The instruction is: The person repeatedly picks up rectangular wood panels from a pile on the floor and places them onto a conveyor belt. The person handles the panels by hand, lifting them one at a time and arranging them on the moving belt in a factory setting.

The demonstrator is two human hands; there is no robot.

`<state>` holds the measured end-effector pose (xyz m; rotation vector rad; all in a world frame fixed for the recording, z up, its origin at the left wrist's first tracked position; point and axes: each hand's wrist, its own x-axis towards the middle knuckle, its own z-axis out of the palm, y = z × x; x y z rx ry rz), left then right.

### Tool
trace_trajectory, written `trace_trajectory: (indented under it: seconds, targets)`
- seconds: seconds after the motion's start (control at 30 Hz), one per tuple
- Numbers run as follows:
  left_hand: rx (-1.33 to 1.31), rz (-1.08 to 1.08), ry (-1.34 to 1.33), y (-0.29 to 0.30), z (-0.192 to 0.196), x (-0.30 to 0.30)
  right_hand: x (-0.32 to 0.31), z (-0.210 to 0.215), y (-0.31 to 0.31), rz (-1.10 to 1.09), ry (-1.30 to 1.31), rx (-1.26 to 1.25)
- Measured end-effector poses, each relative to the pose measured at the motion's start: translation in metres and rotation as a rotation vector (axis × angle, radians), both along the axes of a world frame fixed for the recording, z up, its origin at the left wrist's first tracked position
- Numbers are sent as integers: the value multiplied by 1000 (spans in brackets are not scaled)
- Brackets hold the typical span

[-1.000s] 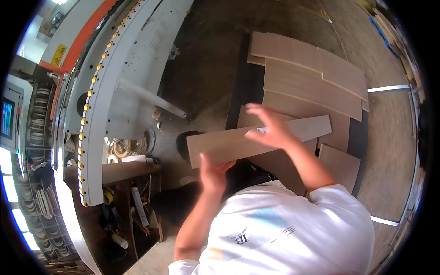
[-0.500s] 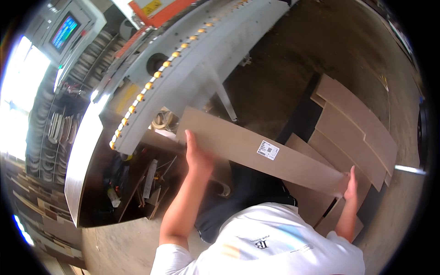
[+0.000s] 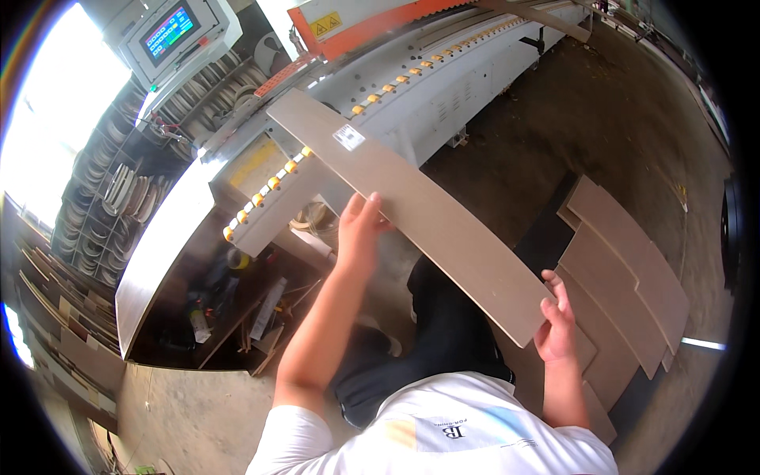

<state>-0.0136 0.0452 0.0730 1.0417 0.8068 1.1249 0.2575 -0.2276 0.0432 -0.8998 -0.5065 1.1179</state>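
A long, narrow brown board point(image 3: 435, 214) slants across in front of me, its far end over the row of yellow rollers point(image 3: 274, 183) on the machine's edge. Near that far end it bears a white label point(image 3: 348, 137). My left hand point(image 3: 360, 229) grips the board's near long edge around the middle, thumb and fingers closed on it; the part of the hand under the board is hidden. At the near right end, my right hand point(image 3: 556, 324) holds the board's corner, fingers curled at the edge.
The grey machine point(image 3: 443, 103) with an orange guard point(image 3: 348, 28) runs away to the upper right. A control screen point(image 3: 166, 33) stands upper left, by racks of edging coils point(image 3: 123, 190). Stacked brown panels point(image 3: 609, 261) lie at right. An open bin point(image 3: 229, 317) holds offcuts.
The board has swung round, its far end rising up and away onto the rollers. Its label has moved from the right part to the far left end. My right hand has moved left.
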Motion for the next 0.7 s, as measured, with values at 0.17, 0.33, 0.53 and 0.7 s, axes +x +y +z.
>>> trace_trajectory:
  seconds: [0.17, 0.33, 0.53, 0.7]
  targets:
    - [69, 57, 89, -21, 18, -15, -19, 17, 45, 182, 114, 242]
    - [395, 173, 363, 7, 32, -64, -28, 25, 81, 225, 202, 274]
    - [914, 359, 1071, 109, 79, -105, -48, 23, 103, 220, 130, 256]
    - [182, 277, 938, 220, 94, -122, -52, 23, 116, 208, 140, 264]
